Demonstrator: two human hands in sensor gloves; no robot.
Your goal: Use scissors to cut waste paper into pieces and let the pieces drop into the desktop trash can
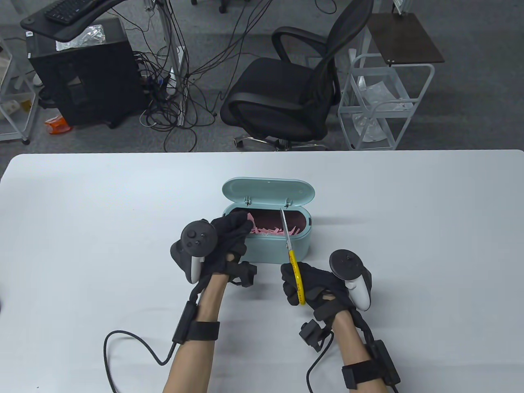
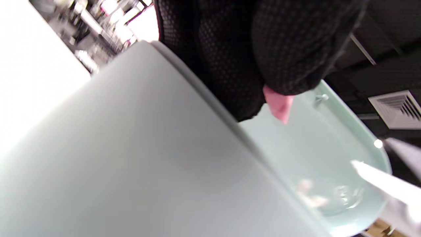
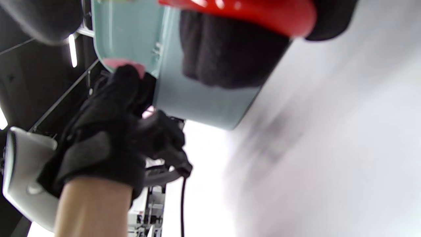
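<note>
A mint-green desktop trash can (image 1: pixel 270 249) stands mid-table with its lid (image 1: pixel 268 191) flipped open; several pink paper strips (image 1: pixel 270 230) lie inside. My left hand (image 1: pixel 229 237) hovers over the can's left end and pinches a small pink paper scrap (image 2: pixel 279 104) between its fingertips. My right hand (image 1: pixel 305 286) grips the yellow handles of the scissors (image 1: pixel 291 254), near the can's front right. The blades point away from me over the can's opening and look closed. In the right wrist view the handle (image 3: pixel 250 13) shows orange-red at the top.
The white table (image 1: pixel 409 229) stretches wide on both sides of the can. A black cable (image 1: pixel 123 348) loops on the table by my left forearm. A black office chair (image 1: pixel 294 94) and a white cart (image 1: pixel 385 102) stand beyond the far edge.
</note>
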